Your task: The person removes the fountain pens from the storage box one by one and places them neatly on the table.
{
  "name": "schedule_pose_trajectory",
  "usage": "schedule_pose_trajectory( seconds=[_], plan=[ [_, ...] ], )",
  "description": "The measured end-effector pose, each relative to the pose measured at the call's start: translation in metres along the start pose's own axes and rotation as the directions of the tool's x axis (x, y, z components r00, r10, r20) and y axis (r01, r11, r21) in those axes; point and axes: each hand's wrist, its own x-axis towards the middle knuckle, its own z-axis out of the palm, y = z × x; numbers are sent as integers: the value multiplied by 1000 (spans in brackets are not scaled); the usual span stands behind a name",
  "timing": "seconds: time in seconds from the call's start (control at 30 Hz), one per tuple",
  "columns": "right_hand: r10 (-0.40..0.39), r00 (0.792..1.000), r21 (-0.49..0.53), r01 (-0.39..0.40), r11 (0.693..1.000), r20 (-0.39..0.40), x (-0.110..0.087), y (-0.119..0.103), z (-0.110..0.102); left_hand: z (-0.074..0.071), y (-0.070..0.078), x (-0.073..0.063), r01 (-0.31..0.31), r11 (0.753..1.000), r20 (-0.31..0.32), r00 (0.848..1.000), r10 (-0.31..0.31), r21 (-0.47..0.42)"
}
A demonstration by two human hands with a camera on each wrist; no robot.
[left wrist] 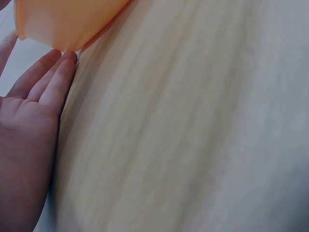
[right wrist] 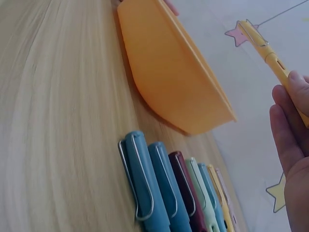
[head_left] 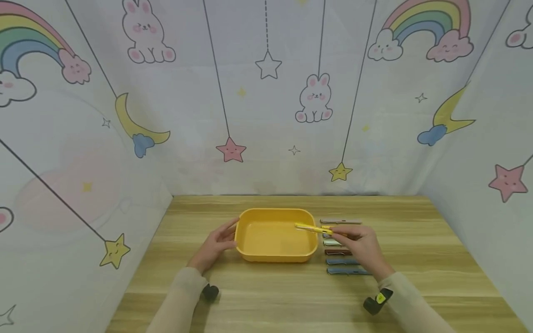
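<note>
A yellow pen [head_left: 312, 228] with a metal clip is pinched between the thumb and fingers of my right hand [head_left: 361, 245]. Its capped end points left, over the right rim of a yellow plastic tub [head_left: 276, 258]. In the right wrist view the same pen [right wrist: 276, 66] is raised above the table, clear of the tub [right wrist: 164, 67]. My left hand [head_left: 214, 245] touches the tub's left side, fingers extended. From the left wrist, several fingertips of that hand [left wrist: 29, 125] meet the tub's lower wall [left wrist: 67, 24].
Right of the tub several clip pens lie in a row: blue pens [head_left: 347, 271], a maroon pen [head_left: 338, 252], a mint pen [head_left: 332, 243], a yellow pen [right wrist: 219, 191] and a pale pen [head_left: 341, 221]. Patterned cloth [head_left: 283, 180] surrounds the wood-grain table [head_left: 266, 296].
</note>
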Motion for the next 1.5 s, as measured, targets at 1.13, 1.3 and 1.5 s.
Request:
schedule_pose_trajectory(
  seconds=[1.13, 1.3, 1.5],
  plan=[
    [-31, 997, -150, 41, 988, 69, -90, 37, -61, 0, 3, 0, -10, 1000, 14, 1000, 10, 3],
    [-17, 996, -186, 33, 982, 90, -94, 44, -61, 0, 3, 1, -14, 1000, 10, 1000, 14, 8],
    [-21, 993, -211, 45, 977, 118, -99, 49, -59, -1, 1, -1, -14, 1000, 10, 1000, 14, 0]
  ],
)
